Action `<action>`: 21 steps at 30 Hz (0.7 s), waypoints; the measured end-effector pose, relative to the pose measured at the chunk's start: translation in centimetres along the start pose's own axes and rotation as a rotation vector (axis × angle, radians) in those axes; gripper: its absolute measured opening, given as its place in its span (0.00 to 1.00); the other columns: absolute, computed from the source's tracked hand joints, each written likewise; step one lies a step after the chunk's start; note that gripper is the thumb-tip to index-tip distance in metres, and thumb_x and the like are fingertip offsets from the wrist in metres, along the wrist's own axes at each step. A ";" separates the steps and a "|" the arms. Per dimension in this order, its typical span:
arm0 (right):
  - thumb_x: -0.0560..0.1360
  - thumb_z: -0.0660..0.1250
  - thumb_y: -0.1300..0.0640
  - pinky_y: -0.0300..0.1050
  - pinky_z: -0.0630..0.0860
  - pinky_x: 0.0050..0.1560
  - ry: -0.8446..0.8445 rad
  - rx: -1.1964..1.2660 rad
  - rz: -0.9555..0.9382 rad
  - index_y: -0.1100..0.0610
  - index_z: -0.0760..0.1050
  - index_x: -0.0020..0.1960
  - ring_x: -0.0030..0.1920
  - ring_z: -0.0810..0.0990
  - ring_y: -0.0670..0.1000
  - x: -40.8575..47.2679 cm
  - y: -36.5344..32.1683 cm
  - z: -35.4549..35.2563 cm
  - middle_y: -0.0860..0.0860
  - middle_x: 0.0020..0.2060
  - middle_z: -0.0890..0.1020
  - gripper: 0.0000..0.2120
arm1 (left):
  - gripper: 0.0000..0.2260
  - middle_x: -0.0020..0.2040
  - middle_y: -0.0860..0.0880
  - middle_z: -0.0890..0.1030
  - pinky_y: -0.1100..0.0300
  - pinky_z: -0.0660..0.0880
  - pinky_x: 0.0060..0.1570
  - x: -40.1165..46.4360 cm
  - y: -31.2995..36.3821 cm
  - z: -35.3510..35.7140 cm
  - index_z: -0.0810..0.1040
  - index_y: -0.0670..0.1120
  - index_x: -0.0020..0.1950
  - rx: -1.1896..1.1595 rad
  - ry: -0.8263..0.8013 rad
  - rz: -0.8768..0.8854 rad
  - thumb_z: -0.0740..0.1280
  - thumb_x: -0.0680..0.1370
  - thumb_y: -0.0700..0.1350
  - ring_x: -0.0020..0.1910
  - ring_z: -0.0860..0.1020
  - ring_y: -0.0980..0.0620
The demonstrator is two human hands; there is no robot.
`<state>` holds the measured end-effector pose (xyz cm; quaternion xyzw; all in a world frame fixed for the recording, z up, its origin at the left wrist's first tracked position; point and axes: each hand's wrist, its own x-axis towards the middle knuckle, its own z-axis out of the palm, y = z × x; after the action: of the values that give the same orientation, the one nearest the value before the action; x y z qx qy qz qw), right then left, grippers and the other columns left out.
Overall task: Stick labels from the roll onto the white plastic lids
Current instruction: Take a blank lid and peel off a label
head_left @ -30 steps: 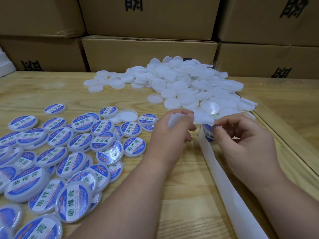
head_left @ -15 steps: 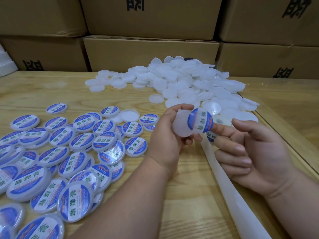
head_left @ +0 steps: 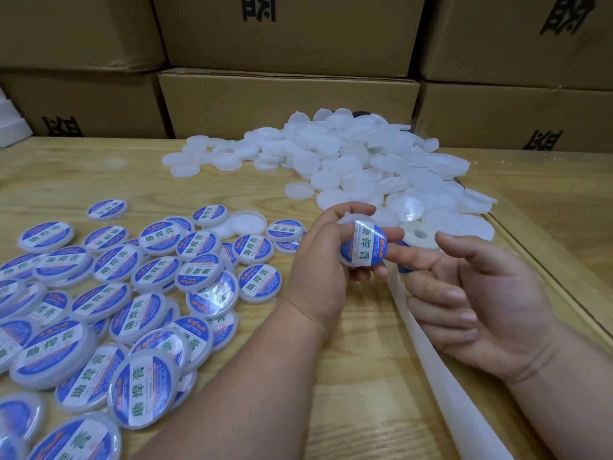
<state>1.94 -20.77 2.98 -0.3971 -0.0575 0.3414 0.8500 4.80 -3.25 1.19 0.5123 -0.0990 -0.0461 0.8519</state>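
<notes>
Behind everything stood stacked cartons (head_left: 288, 104), and in front of them the wooden surface (head_left: 99, 180) carried the work. I saw a big heap of bare lids (head_left: 365, 161) at the far middle and right, and a spread of labelled lids (head_left: 116, 293) across the near left. That split told me the job was well under way, with plenty of bare ones left to do.

A strip of spent backing (head_left: 441, 370) ran from the roll (head_left: 419, 235) down toward the near right edge. The roll lay flat just beyond the fingers, with one blue label showing at its near side.

My right hand (head_left: 477, 293) was released, palm up, fingers loosely spread, holding nothing; its fingertips sat just beside the lid. My left hand (head_left: 325, 260) was grasping one lid (head_left: 360, 247) by the rim, raised off the surface and tilted toward me, its blue label facing up.

I judged the step in hand to be the finish of one sticking: label on, lid ready to go. The next move would call for dropping this lid among the labelled ones on the left, taking a bare one from the heap, and peeling the next label off the roll with the right hand.
</notes>
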 end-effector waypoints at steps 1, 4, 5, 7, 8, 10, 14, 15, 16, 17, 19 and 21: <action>0.68 0.76 0.49 0.35 0.56 0.18 -0.002 0.002 0.004 0.63 0.80 0.61 0.22 0.56 0.46 0.0 0.0 0.0 0.49 0.23 0.69 0.27 | 0.14 0.49 0.38 0.86 0.56 0.65 0.31 0.0 0.0 0.0 0.76 0.49 0.53 0.008 0.000 0.001 0.58 0.70 0.46 0.28 0.77 0.46; 0.68 0.75 0.49 0.35 0.57 0.18 -0.004 0.011 0.008 0.63 0.78 0.63 0.21 0.57 0.47 0.0 0.1 -0.1 0.50 0.23 0.69 0.28 | 0.14 0.49 0.39 0.86 0.56 0.66 0.31 0.1 -0.1 -0.2 0.77 0.50 0.52 0.023 -0.001 0.004 0.58 0.71 0.46 0.28 0.77 0.46; 0.69 0.75 0.49 0.35 0.56 0.18 -0.005 0.009 0.007 0.64 0.78 0.63 0.21 0.57 0.47 0.0 0.1 -0.1 0.50 0.23 0.69 0.28 | 0.14 0.49 0.39 0.86 0.56 0.66 0.31 0.1 -0.1 -0.2 0.77 0.50 0.52 0.025 -0.001 0.006 0.57 0.71 0.46 0.28 0.77 0.46; 0.69 0.75 0.49 0.35 0.56 0.18 -0.016 0.012 0.006 0.64 0.78 0.64 0.22 0.57 0.47 0.0 0.1 -0.2 0.50 0.23 0.69 0.28 | 0.14 0.48 0.39 0.86 0.56 0.66 0.30 0.1 -0.1 -0.2 0.77 0.49 0.53 0.027 0.002 0.009 0.57 0.71 0.46 0.28 0.77 0.46; 0.70 0.74 0.49 0.36 0.55 0.19 -0.022 0.016 0.005 0.64 0.78 0.64 0.22 0.57 0.47 0.1 0.0 -0.2 0.50 0.24 0.70 0.28 | 0.14 0.48 0.39 0.86 0.56 0.66 0.30 0.1 -0.1 -0.2 0.77 0.49 0.53 0.026 0.002 0.009 0.57 0.71 0.46 0.28 0.77 0.46; 0.70 0.74 0.49 0.37 0.55 0.18 -0.028 0.016 0.003 0.64 0.78 0.63 0.22 0.57 0.47 0.1 0.0 -0.3 0.50 0.24 0.70 0.27 | 0.14 0.48 0.38 0.86 0.56 0.65 0.30 0.1 -0.1 -0.1 0.77 0.48 0.53 0.023 -0.001 0.008 0.57 0.71 0.46 0.28 0.77 0.46; 0.70 0.75 0.49 0.36 0.55 0.19 -0.037 0.024 -0.002 0.63 0.79 0.62 0.22 0.57 0.47 0.0 0.0 -0.4 0.49 0.23 0.70 0.26 | 0.14 0.48 0.37 0.86 0.55 0.64 0.30 0.1 -0.1 -0.1 0.77 0.49 0.52 0.021 -0.007 0.009 0.58 0.70 0.46 0.28 0.76 0.45; 0.70 0.75 0.49 0.36 0.54 0.20 -0.035 0.026 -0.004 0.63 0.79 0.62 0.22 0.57 0.47 0.0 0.0 -0.4 0.49 0.23 0.70 0.26 | 0.14 0.48 0.37 0.86 0.55 0.64 0.30 0.1 -0.1 -0.1 0.77 0.49 0.52 0.022 -0.008 0.010 0.57 0.70 0.46 0.28 0.76 0.45; 0.70 0.75 0.49 0.36 0.54 0.20 -0.031 0.025 -0.004 0.63 0.80 0.62 0.22 0.57 0.47 0.0 0.0 -0.4 0.49 0.23 0.70 0.25 | 0.14 0.48 0.37 0.86 0.55 0.64 0.30 0.1 -0.1 -0.1 0.77 0.49 0.52 0.023 -0.007 0.010 0.57 0.71 0.46 0.28 0.76 0.45; 0.70 0.74 0.49 0.36 0.55 0.20 -0.026 0.020 -0.006 0.63 0.80 0.62 0.22 0.57 0.47 0.1 0.0 -0.4 0.49 0.23 0.70 0.25 | 0.13 0.48 0.37 0.86 0.55 0.64 0.30 0.1 -0.1 -0.1 0.77 0.49 0.52 0.026 -0.006 0.012 0.57 0.71 0.46 0.28 0.76 0.45; 0.69 0.75 0.49 0.36 0.55 0.19 -0.014 0.009 -0.009 0.62 0.80 0.62 0.22 0.57 0.47 0.1 0.0 -0.3 0.49 0.23 0.69 0.26 | 0.13 0.48 0.37 0.86 0.55 0.64 0.30 0.0 -0.1 0.0 0.77 0.49 0.51 0.031 -0.005 0.016 0.57 0.72 0.47 0.28 0.76 0.45; 0.69 0.75 0.49 0.36 0.56 0.18 -0.004 0.007 -0.011 0.63 0.80 0.62 0.22 0.57 0.47 0.1 0.0 -0.3 0.49 0.23 0.69 0.27 | 0.11 0.47 0.37 0.86 0.56 0.64 0.30 -0.1 0.0 0.0 0.78 0.50 0.50 0.034 -0.004 0.020 0.58 0.74 0.48 0.27 0.76 0.45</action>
<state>2.12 -20.88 2.79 -0.3931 -0.0603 0.3379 0.8530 4.71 -3.28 1.15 0.5256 -0.1063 -0.0370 0.8433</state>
